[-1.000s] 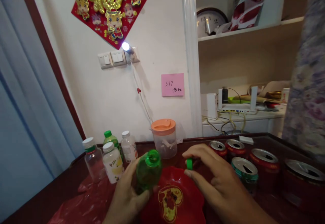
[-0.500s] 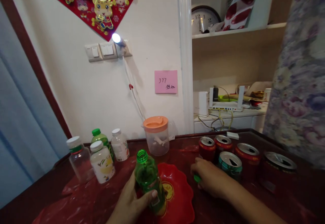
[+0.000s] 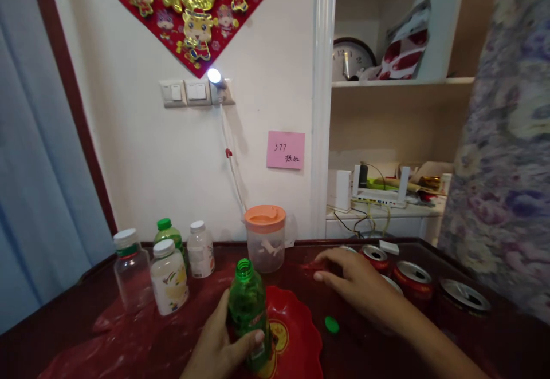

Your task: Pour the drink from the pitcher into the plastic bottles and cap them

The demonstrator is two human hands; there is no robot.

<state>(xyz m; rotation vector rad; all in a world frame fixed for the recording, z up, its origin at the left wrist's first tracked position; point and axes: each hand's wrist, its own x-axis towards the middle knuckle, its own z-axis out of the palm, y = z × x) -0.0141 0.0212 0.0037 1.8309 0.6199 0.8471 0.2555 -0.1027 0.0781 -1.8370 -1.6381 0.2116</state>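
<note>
My left hand [image 3: 227,339] is wrapped round a green plastic bottle [image 3: 250,310], held upright without a cap over the left part of a red scalloped plate [image 3: 303,333]. To the right of the plate, a green bottle cap [image 3: 332,324] lies on the dark table. My right hand [image 3: 344,279] is in the air beyond the cap, thumb and fingers apart and holding nothing. It partly covers the nearest drink cans. Close by on its left stands a clear pitcher [image 3: 265,247] with an orange lid.
At left stand several capped bottles, among them a white-capped bottle [image 3: 169,281] and a green-capped one [image 3: 165,230]. Opened cans, such as a red can [image 3: 412,281], stand at right. Red plastic film [image 3: 124,333] covers the table's left side. A wall and shelves rise behind.
My right hand has let go of the green cap, which now lies on the table, and has moved up and away with its fingers opened. The left hand still holds the bottle.
</note>
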